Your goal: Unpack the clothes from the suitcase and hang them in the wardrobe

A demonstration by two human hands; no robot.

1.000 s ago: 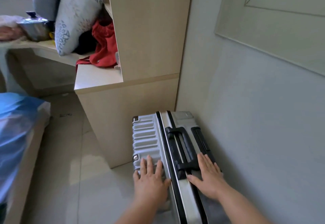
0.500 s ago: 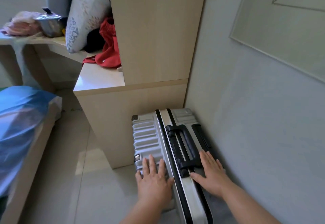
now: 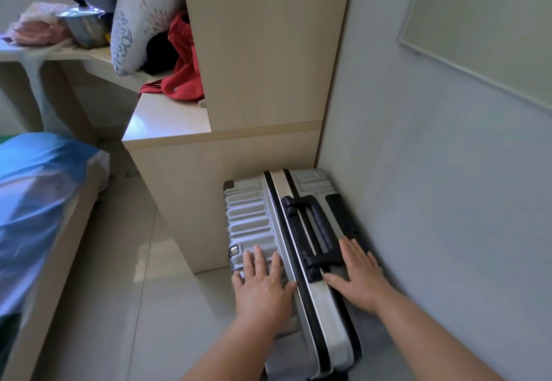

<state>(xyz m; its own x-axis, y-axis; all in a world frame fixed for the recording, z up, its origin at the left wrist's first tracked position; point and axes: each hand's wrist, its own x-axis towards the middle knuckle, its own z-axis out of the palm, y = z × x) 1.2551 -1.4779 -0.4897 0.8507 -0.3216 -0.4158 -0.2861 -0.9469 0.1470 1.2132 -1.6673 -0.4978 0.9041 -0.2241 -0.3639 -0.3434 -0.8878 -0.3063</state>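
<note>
Standing on edge at five o'clock between cabinet (image 3: 227, 201) and wall (image 3: 433, 201), the closed suitcase (image 3: 254, 219) looks rigid, slick and probably heavy, with left hand (image 3: 263, 288) and right hand (image 3: 358, 276) resting flat, fingers spread, gripping nothing, so its black handle (image 3: 310, 225) seems the surest hold.

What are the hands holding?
Nothing gripped: left hand lies flat on the silver ribbed hard-shell suitcase, right hand flat beside its black handle.
</note>
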